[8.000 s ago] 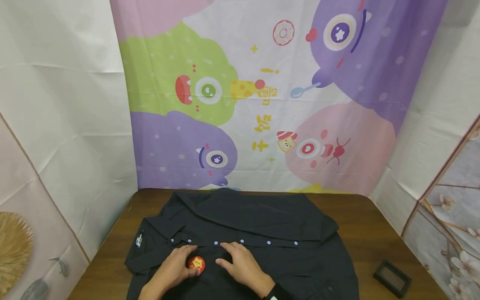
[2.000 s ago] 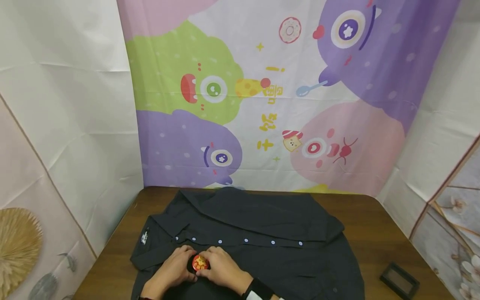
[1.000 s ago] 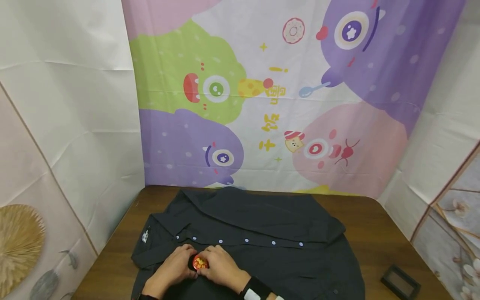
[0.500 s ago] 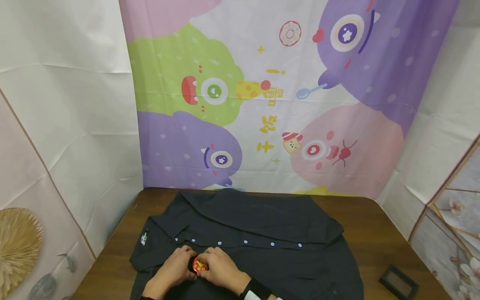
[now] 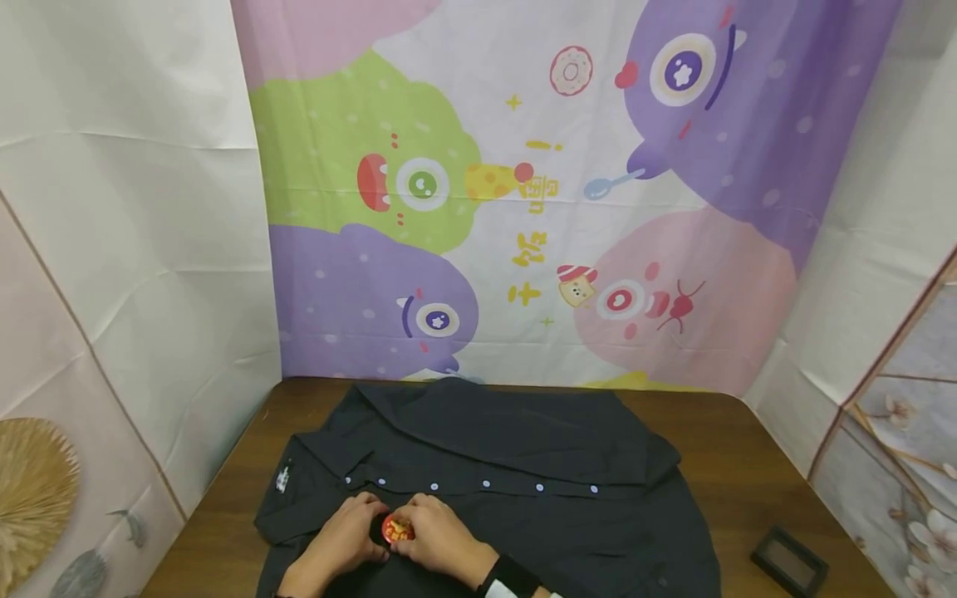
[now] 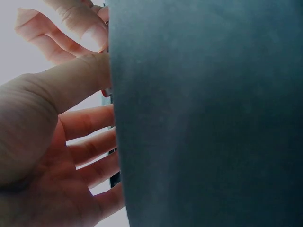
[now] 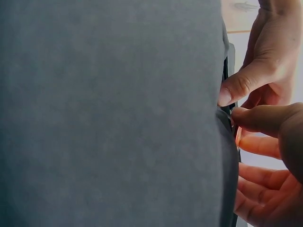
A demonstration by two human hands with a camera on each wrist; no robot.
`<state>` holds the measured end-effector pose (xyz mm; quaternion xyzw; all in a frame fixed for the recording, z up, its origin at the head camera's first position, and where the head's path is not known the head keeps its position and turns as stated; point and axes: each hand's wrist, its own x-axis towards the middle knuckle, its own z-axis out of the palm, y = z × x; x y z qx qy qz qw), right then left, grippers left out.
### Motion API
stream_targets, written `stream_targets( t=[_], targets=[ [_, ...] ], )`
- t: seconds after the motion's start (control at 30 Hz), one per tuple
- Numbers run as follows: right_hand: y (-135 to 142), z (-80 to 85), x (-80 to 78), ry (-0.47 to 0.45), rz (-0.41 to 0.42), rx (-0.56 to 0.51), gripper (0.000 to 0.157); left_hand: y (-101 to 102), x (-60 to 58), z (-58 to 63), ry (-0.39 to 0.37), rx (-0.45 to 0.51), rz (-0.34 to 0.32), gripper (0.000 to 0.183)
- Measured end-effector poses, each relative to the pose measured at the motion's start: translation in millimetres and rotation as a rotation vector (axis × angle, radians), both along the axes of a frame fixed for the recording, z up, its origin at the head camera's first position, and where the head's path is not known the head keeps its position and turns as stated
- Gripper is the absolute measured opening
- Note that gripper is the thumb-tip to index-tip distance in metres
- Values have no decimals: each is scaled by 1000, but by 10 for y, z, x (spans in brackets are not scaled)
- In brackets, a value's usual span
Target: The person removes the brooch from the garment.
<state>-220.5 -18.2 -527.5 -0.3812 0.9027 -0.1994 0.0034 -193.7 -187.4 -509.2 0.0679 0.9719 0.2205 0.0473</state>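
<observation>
A black shirt (image 5: 538, 440) lies spread on the table, a row of pale buttons across it. Just below the buttons is a round red badge (image 5: 395, 530) with a yellow design, partly covered by fingers. My right hand (image 5: 441, 536) pinches its right side between thumb and fingers. My left hand (image 5: 347, 536) is at the badge's left, thumb and forefinger holding shirt cloth that looks dark and raised there. In the left wrist view the left hand (image 6: 52, 137) has its thumb and fingers against the cloth; the right wrist view shows the right hand (image 7: 270, 156) close by. The badge's back is hidden.
A small black rectangular frame (image 5: 788, 562) lies at the right of the brown table (image 5: 718, 432). A printed cartoon curtain (image 5: 523, 191) hangs behind the table's far edge, with pale cloth walls on both sides.
Eight seconds ago my right hand was apart from the badge, to its right; by two seconds ago it had come in to it. Since then the badge's face has become more covered and tilted.
</observation>
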Motion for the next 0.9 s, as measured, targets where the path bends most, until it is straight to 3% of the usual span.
stream_targets(
  t=[0.67, 0.9],
  targets=[
    [35, 48, 18, 36, -7, -3, 27, 48, -8, 27, -75, -41, 32, 51],
    [59, 56, 8, 27, 3, -10, 29, 73, -21, 28, -69, -67, 15, 48]
  ],
)
